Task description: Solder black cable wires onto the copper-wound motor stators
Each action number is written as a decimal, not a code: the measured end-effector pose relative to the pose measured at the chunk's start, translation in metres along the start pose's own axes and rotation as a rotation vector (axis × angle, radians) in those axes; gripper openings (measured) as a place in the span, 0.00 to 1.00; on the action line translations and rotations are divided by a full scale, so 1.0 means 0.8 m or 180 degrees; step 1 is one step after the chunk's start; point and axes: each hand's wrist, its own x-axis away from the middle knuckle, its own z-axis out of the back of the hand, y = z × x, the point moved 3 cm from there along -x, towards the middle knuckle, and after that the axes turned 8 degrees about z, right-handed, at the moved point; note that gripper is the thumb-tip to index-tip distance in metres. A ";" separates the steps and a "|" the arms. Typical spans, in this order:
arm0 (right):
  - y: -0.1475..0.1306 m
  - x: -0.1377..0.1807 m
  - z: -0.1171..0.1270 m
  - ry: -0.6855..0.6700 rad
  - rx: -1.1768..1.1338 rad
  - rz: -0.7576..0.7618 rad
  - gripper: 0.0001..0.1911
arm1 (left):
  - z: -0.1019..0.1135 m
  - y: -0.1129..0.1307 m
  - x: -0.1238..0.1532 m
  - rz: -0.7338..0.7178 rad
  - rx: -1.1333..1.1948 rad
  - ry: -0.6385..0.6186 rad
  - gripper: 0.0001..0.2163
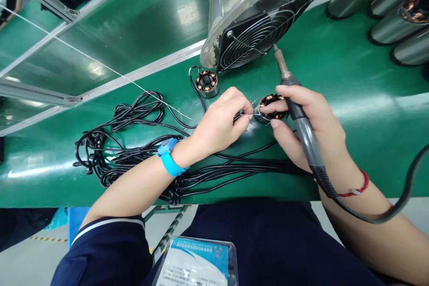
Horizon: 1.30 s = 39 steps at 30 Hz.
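Note:
My left hand (219, 120) pinches a thin wire against a small copper-wound stator (273, 106) on the green bench. A blue wrist strap (169, 157) is on that wrist. My right hand (310, 125) steadies the stator with its fingertips and grips a soldering iron (303, 129) across the palm. The iron's tip (279, 57) points up and away, toward the fan. Its black cord runs off past my right wrist.
A fume fan (258, 27) with a wire grille stands behind the hands. A second small stator (207, 82) lies left of it. Black cables (134, 152) are bundled at left. Several larger wound stators (392, 0) stand at top right. A thin solder wire (100, 62) stretches diagonally.

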 end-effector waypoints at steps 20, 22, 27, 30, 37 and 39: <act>0.001 -0.004 -0.006 0.0262 0.0489 -0.0246 0.25 | -0.008 -0.010 -0.003 0.0704 0.0555 0.0034 0.06; -0.002 0.004 0.002 0.0414 0.0328 -0.0310 0.24 | -0.009 -0.011 -0.002 0.0701 0.0548 0.0019 0.06; -0.006 0.032 0.027 0.1134 0.0228 -0.0060 0.24 | -0.014 -0.013 0.001 0.0702 0.0608 -0.0035 0.06; -0.003 0.048 0.032 0.1371 0.0306 0.0399 0.22 | -0.016 -0.012 0.002 0.0631 0.0567 -0.0049 0.06; -0.002 0.058 0.029 0.1334 0.0070 0.0797 0.19 | -0.019 -0.015 0.002 0.0819 0.0487 -0.0118 0.06; -0.004 0.056 0.028 0.1218 -0.0012 0.0721 0.19 | -0.020 -0.015 0.002 0.0832 0.0526 -0.0114 0.06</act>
